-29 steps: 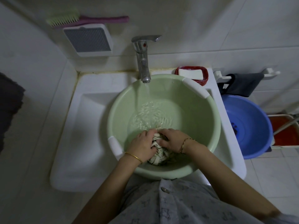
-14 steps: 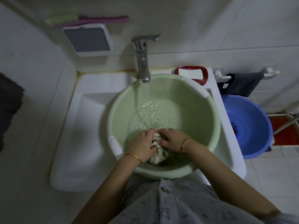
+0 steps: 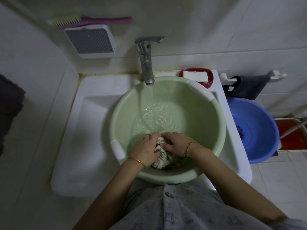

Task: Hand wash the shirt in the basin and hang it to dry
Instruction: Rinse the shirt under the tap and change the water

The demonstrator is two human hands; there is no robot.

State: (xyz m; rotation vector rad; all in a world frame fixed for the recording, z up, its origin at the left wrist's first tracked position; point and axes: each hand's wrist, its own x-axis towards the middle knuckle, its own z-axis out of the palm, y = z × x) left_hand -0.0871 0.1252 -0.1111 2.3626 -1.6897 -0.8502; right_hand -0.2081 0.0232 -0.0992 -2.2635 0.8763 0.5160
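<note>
A pale green basin (image 3: 204, 117) sits in the white sink (image 3: 93, 130), partly filled with water. The wet striped cream shirt (image 3: 163, 159) lies bunched at the basin's near side. My left hand (image 3: 147, 151) grips the bundle from the left, fingers curled into the cloth. My right hand (image 3: 176, 141) grips it from the right and top. Both hands are pressed close together on the shirt. Water runs from the metal faucet (image 3: 146, 63) into the basin.
A soap bar in a red dish (image 3: 196, 76) sits behind the basin. A blue basin (image 3: 259, 130) stands on the right below a dark cloth (image 3: 249, 87) on a rail. A brush (image 3: 86, 21) lies on a wall vent. A red stool (image 3: 294, 135) is at far right.
Hardly anything has moved. Both hands stay clenched on the shirt in the same spot, and the water keeps running and rippling.
</note>
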